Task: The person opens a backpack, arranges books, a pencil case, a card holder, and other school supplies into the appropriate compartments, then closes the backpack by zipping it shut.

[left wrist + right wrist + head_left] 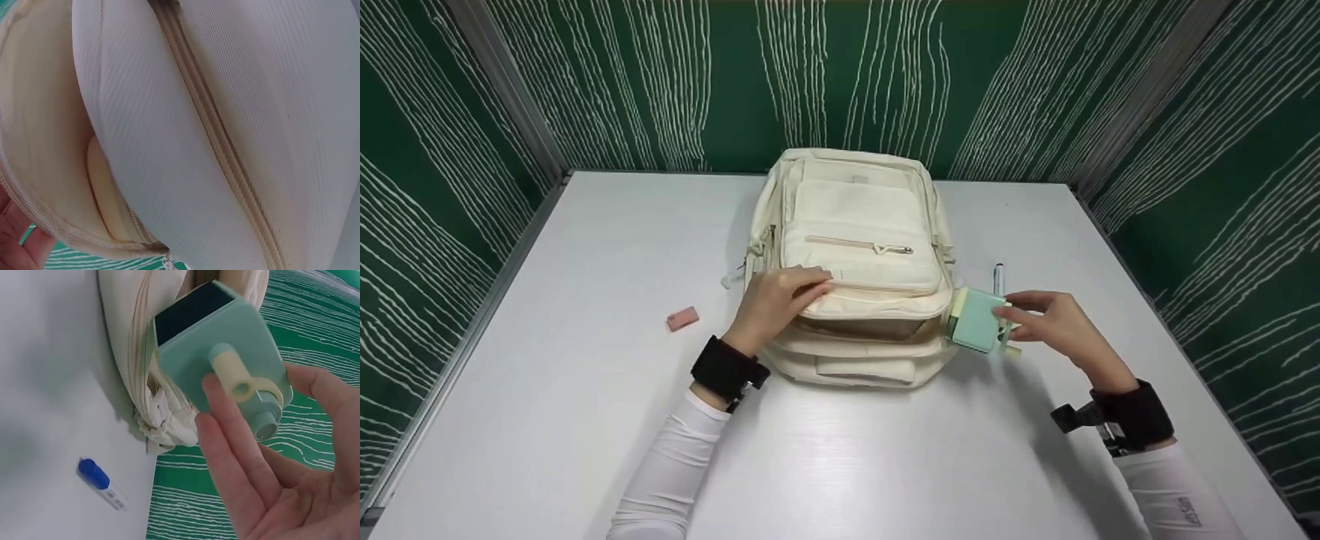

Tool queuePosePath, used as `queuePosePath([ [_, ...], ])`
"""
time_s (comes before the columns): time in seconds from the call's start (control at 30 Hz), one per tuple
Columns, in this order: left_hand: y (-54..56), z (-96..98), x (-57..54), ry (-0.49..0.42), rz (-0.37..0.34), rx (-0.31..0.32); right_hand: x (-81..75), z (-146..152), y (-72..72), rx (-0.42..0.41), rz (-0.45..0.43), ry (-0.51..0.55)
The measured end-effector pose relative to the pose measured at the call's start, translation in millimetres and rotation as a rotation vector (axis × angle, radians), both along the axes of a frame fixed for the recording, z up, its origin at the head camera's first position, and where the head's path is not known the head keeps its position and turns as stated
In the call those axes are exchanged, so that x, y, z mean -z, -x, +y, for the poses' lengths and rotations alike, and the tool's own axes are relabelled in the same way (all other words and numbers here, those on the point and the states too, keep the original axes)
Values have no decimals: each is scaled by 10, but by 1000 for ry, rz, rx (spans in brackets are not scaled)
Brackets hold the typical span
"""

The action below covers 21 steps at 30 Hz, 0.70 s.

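A cream backpack lies on the table with its front compartment unzipped. My left hand grips the edge of the front panel and holds it raised. In the left wrist view, the fingers show behind the zipped rim, and the pale lining is visible. My right hand holds a mint-green crank pencil sharpener by its crank end, at the right side of the opening. Its cream handle and dark window face the right wrist camera.
A pink eraser lies on the white table left of the backpack. A marker with a blue cap lies right of the backpack, beyond my right hand. Green walls with white lines stand around the table.
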<state>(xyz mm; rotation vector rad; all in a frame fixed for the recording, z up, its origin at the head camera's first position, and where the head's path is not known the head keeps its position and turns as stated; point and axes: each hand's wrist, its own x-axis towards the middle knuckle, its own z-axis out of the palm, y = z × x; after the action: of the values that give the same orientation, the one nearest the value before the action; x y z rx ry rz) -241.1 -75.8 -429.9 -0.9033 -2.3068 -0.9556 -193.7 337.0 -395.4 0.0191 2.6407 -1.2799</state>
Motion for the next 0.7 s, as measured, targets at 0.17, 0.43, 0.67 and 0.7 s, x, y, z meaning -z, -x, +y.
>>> queuePosePath([
  [0.17, -1, 5, -3, -6, -11, -5, 21, -50, 12, 3, -28, 40],
  [0.43, -11, 29, -21, -52, -27, -20, 40, -69, -51, 0, -119, 176],
  [0.67, -10, 43, -28, -90, -60, -39, 74, -190, -61, -50, -127, 209],
  [0.7, -10, 46, -29, -92, -62, -39, 86, -210, -55, -52, -129, 214],
])
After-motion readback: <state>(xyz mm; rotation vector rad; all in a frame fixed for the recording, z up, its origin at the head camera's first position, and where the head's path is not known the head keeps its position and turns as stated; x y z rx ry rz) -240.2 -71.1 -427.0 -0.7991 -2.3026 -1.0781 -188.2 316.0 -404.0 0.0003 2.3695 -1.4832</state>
